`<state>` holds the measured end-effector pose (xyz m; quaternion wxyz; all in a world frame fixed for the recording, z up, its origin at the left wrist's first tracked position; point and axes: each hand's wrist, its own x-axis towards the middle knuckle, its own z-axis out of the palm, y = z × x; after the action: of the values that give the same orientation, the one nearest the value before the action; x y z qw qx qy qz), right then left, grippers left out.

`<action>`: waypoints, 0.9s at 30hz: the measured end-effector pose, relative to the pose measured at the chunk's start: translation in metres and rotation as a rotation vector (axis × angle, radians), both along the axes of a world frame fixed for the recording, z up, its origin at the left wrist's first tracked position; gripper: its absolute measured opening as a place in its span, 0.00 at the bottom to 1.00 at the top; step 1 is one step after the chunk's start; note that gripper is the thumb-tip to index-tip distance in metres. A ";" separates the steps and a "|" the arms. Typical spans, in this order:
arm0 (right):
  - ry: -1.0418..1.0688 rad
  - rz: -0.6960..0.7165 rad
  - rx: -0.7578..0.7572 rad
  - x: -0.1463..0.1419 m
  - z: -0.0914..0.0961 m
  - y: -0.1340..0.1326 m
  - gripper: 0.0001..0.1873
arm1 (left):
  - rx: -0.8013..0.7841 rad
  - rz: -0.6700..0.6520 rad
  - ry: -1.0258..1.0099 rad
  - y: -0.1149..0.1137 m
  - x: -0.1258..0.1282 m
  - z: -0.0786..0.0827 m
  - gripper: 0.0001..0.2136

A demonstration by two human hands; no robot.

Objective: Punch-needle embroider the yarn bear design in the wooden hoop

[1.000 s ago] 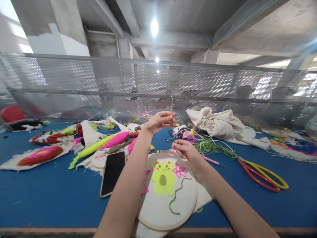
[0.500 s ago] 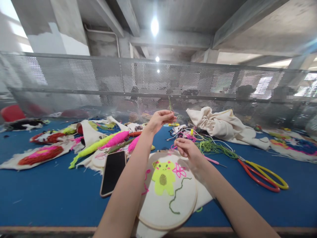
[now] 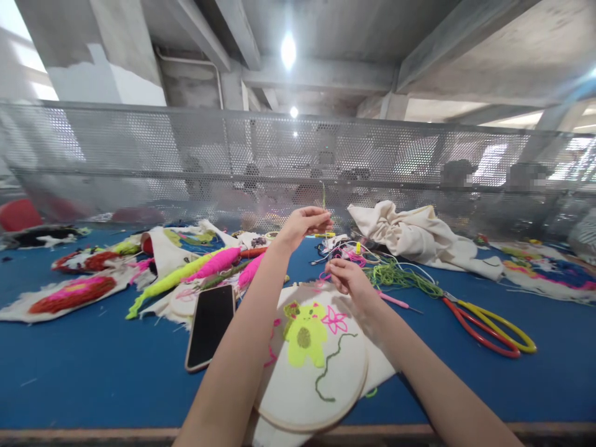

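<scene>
left hand (image 3: 302,227) with thin, upright green yarn (image 3: 324,196)

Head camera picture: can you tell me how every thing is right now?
Left hand: pinching a green strand
Right hand: curled, any hold unclear
Hoop: holding stitched cloth taut
Phone: face up, dark
Scissors: lying down, blades mostly hidden
Green yarn: tangled
White cloth: crumpled
Ceiling light: lit
</scene>
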<state>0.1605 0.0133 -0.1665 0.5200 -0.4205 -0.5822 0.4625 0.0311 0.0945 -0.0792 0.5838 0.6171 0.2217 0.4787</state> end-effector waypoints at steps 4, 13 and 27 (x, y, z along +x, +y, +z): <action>-0.138 -0.218 0.127 0.000 -0.001 -0.003 0.09 | 0.034 0.210 0.200 -0.010 0.002 0.012 0.04; -0.437 -0.468 0.277 0.003 -0.007 -0.004 0.10 | 0.052 0.411 0.408 -0.020 0.002 0.021 0.13; -0.541 -0.512 0.325 0.005 -0.007 -0.004 0.11 | -0.010 0.342 0.438 -0.015 0.000 0.019 0.22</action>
<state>0.1655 0.0093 -0.1732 0.5063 -0.5707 -0.6398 0.0927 0.0308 0.0797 -0.0597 0.4356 0.6569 0.4458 0.4243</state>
